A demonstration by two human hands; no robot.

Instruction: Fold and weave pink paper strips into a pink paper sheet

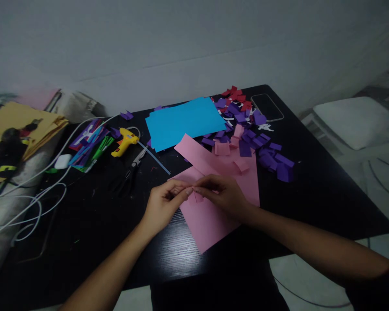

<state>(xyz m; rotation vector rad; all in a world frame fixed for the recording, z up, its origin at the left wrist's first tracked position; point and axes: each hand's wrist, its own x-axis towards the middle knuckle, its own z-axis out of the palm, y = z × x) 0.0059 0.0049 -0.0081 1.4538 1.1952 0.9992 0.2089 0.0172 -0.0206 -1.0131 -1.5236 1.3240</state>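
My left hand (pixel 164 203) and my right hand (pixel 225 194) meet over pink sheets (pixel 210 229) on a black table. Both hands pinch one small pink paper piece (pixel 198 197) between thumbs and fingertips. Its upper part is hidden by the fingers. A pink strip (pixel 194 154) lies just beyond my hands, across the sheets. Several small folded pink pieces (pixel 222 149) rest on the far part of the pink paper.
Blue sheets (pixel 184 123) lie behind, with purple pieces (pixel 269 157) and red pieces (pixel 235 94) beside them. A phone (pixel 267 107) is at the back right. Left are a yellow glue gun (pixel 125 141), scissors (pixel 128 177), coloured strips (pixel 92 144) and white cables (pixel 39 198).
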